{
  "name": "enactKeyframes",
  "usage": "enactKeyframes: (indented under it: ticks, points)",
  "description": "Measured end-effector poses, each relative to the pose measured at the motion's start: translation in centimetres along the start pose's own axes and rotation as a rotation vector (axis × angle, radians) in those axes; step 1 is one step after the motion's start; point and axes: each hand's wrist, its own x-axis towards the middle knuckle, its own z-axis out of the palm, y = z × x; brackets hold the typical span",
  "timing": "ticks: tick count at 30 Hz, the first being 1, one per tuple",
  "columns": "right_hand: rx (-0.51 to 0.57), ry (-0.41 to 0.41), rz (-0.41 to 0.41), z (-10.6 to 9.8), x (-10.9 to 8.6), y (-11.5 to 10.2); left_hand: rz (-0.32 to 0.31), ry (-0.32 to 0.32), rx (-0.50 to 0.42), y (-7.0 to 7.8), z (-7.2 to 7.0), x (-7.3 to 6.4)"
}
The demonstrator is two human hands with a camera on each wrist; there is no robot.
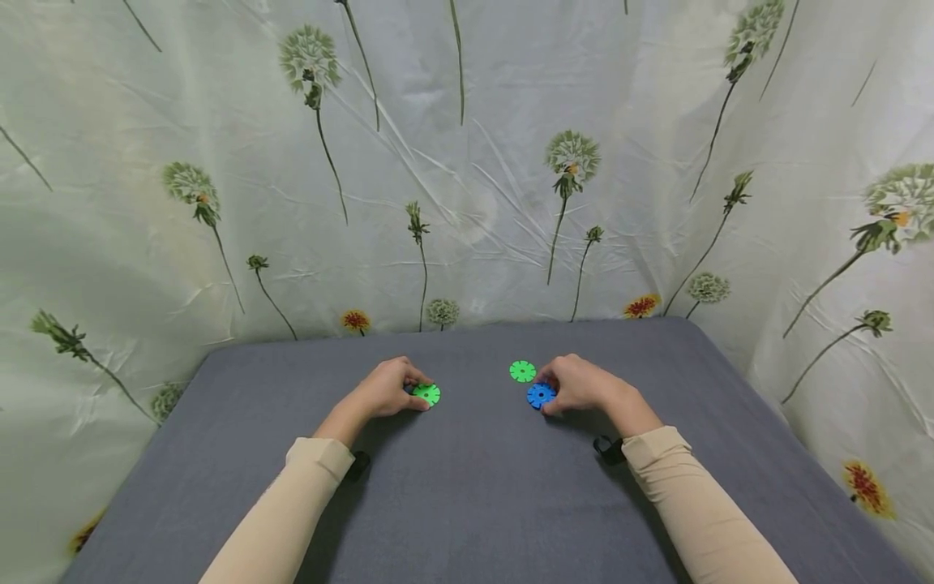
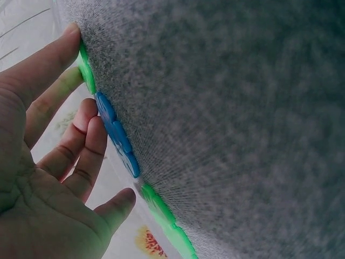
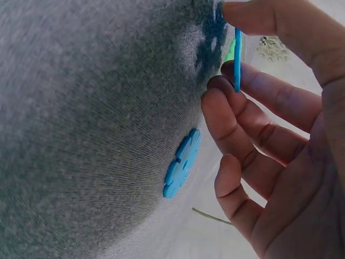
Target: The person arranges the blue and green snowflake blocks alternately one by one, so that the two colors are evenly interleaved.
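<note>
My left hand [image 1: 385, 389] pinches a green notched plastic disc [image 1: 427, 395] between thumb and index finger, low at the cloth. In the left wrist view, a blue disc [image 2: 116, 132] and another green disc [image 2: 164, 216] lie flat past its other fingers; the head view hides both. My right hand [image 1: 580, 384] grips a blue notched disc [image 1: 541, 396] between thumb and forefinger. The right wrist view has this blue disc [image 3: 237, 59] edge-on, off the cloth. Beyond it rests a green disc [image 1: 522, 371]. A second blue disc [image 3: 182, 163] lies flat by the right hand's little finger.
A grey cloth [image 1: 467, 503] covers the table. Its far edge meets a pale curtain [image 1: 481, 162] printed with dandelions, which also hangs along both sides. Dark straps [image 1: 607, 448] show near both sleeve cuffs.
</note>
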Motion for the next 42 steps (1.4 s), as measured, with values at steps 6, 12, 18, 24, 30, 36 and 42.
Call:
enactKeyframes:
  ticks: [6, 12, 18, 24, 30, 36, 42]
  points:
    - [0.011, 0.027, 0.011, -0.3, 0.1, -0.3, 0.002, 0.000, -0.003, -0.1, 0.0, 0.0]
    - [0.015, 0.031, -0.002, -0.4, 0.8, -1.2, 0.007, 0.003, -0.003, -0.2, 0.0, 0.0]
    - [0.034, 0.049, -0.044, -0.4, 1.6, -2.5, -0.008, 0.003, -0.015, -0.1, -0.1, -0.1]
    - [0.040, 0.047, -0.061, 0.2, 2.7, -3.9, -0.007, 0.005, -0.015, 0.0, -0.2, -0.2]
    - [0.039, 0.031, -0.070, 1.2, 3.6, -4.9, -0.005, 0.001, -0.006, 0.1, 0.0, -0.3]
    - [0.030, 0.024, -0.070, 1.9, 4.4, -5.5, -0.002, 0.009, -0.004, 0.1, 0.0, -0.2]
    - [0.030, -0.005, -0.064, 2.5, 5.2, -6.2, 0.010, 0.020, -0.003, 0.0, -0.1, -0.2]
